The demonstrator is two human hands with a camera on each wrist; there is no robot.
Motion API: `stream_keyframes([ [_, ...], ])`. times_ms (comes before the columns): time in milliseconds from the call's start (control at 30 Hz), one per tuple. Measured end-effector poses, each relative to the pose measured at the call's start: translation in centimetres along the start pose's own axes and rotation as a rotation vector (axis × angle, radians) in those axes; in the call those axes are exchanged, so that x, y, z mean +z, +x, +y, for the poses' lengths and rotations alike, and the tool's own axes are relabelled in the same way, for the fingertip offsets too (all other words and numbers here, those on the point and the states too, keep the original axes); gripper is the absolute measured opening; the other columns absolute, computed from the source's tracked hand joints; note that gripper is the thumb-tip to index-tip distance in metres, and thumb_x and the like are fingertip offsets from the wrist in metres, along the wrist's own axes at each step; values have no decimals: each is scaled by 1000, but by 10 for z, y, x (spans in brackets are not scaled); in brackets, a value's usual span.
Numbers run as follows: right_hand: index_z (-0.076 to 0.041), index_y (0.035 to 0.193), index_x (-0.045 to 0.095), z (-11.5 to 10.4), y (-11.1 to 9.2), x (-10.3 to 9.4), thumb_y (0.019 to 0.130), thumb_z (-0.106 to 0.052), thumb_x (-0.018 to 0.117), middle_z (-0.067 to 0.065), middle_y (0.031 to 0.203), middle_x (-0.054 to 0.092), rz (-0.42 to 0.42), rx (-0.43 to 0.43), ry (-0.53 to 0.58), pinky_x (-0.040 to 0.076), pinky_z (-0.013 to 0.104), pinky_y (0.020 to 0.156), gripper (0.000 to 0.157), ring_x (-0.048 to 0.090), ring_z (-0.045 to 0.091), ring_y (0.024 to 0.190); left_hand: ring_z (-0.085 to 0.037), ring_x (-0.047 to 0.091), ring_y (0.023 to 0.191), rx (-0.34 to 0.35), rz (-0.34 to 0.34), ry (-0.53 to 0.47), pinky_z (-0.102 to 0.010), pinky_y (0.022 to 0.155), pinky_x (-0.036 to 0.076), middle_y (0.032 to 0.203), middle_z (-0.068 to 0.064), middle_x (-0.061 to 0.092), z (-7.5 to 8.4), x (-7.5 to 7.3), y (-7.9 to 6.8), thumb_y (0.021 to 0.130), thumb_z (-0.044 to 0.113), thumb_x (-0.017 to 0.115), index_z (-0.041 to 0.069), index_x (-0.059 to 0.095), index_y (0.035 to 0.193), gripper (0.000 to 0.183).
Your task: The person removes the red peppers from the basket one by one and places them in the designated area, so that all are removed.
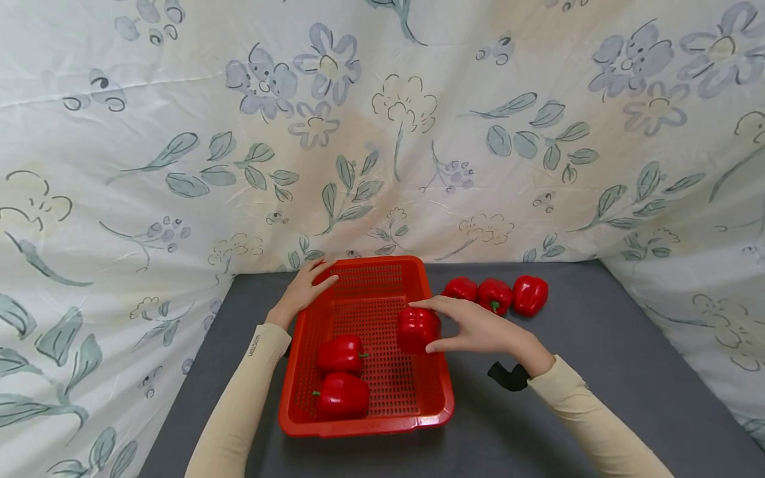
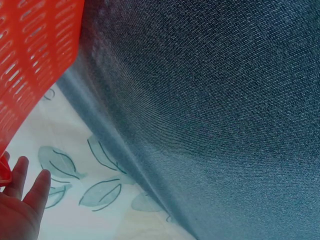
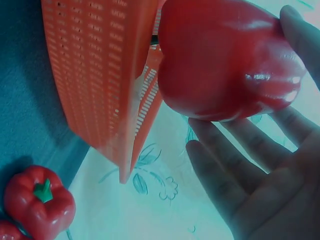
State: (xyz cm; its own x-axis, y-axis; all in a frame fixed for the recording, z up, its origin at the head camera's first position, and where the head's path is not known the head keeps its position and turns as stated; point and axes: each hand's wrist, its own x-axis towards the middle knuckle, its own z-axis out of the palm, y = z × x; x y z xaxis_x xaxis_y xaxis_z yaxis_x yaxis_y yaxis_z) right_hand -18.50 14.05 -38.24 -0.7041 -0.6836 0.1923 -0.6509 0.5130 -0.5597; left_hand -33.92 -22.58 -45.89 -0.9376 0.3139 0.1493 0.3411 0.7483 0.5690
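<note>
Loading the basket [image 1: 366, 428] is what I'm seeing going on, and I'm guessing this is the placing step. The right hand [image 1: 478, 325] is holding a pepper [image 1: 418, 330] over the basket's right side, and that grip is spanning the whole pepper, with the thumb and fingers wrapping opposite sides. The left hand [image 1: 303, 291] is resting on the rim at the far left, fingers loosely spread, maybe steadying things.

Next move is probably calling for lowering the pepper straight to the basket floor and letting go without bumping the right wall. Two peppers [image 1: 343, 396] are already lying at the near left, so the right side is looking like the easy spot. Three more peppers [image 1: 499, 289] are sitting on the counter [image 1: 603, 358], just past the right hand.

As for which way it's pointing: the stem end is seemingly aiming down into the basket, going by the dark stub [image 3: 154, 40] in the right wrist view, and the lobed end is facing up. So its long axis is running roughly upright; I'm not managing to tell the exact tilt.
</note>
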Motion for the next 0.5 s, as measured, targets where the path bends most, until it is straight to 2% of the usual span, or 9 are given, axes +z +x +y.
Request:
stream_keyframes([
  [200,-30,138,42,8,-7,-4,74,-44,74,-13,128,52,46,7,18,52,28,84,73,51,6,111,-34,19,139,4,4,7,-62,106,21,153,-7,22,-1,1,0,89,60,44,21,40,142,66],
  [400,-33,135,43,13,-13,-9,72,-35,79,-17,125,52,81,55,77,52,22,80,73,53,5,106,-34,20,139,4,8,2,-61,106,21,153,-6,22,0,0,0,90,58,45,21,40,142,64],
  [500,-34,136,42,14,-16,-12,70,-33,80,-16,123,53,99,66,100,52,21,77,75,55,8,104,-34,20,139,0,5,4,-61,106,21,153,-7,22,1,0,0,90,58,45,21,40,142,64],
])
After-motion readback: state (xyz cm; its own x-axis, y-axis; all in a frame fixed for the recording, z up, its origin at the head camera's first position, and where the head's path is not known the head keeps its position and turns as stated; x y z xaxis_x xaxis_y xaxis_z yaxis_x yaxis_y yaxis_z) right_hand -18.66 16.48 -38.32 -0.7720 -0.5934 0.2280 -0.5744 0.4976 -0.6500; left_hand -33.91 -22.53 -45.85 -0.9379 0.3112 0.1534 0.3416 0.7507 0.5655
